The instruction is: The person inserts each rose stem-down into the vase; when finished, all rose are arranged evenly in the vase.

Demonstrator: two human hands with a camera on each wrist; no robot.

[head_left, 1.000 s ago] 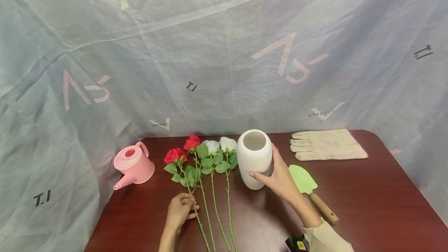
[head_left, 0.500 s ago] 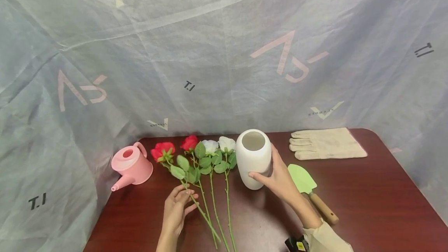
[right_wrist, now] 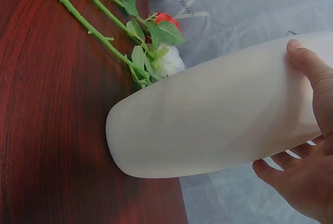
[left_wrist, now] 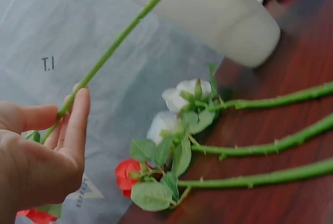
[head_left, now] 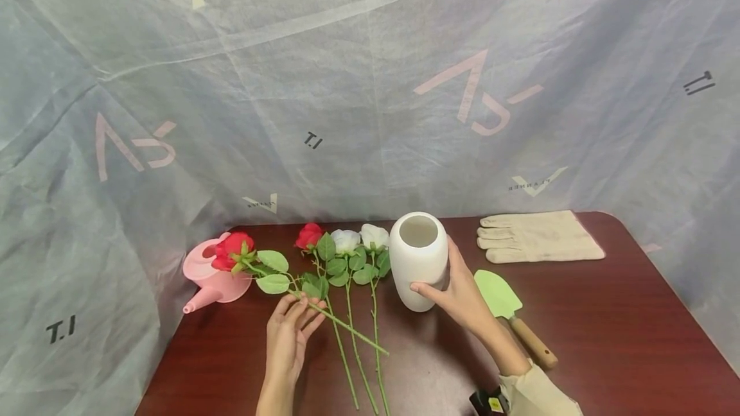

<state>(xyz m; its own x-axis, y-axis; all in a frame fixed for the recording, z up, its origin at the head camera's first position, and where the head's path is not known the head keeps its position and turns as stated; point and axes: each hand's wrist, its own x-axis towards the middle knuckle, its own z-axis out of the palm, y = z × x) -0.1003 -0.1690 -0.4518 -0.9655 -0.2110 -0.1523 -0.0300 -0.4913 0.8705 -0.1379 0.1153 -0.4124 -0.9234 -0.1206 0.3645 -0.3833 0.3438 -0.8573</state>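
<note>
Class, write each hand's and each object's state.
Vase: upright, no roses inside
Right hand: gripping the vase
Held red rose: aloft, slanting
Left hand: pinching that rose
Other red rose: lying down
Two white roses: lying down
Watering can: upright, partly hidden
Glove: lying flat
Trowel: lying down

A: Head view?
B: Above and behind the left fingers [left_wrist: 79, 122] and right fingers [right_wrist: 268, 173], facing forward-down past both to table [head_left: 613, 320] and cloth [head_left: 370, 82]. Farthest, widest.
A: Left wrist?
B: Close beside the left fingers, facing past them; scene turned sideways.
A: Right wrist?
B: Close by the right fingers, likewise sideways; vase [right_wrist: 203, 120] before them, mid-frame.
A: Overlap?
B: Both wrist views share vase and flowers [left_wrist: 177, 99].
</note>
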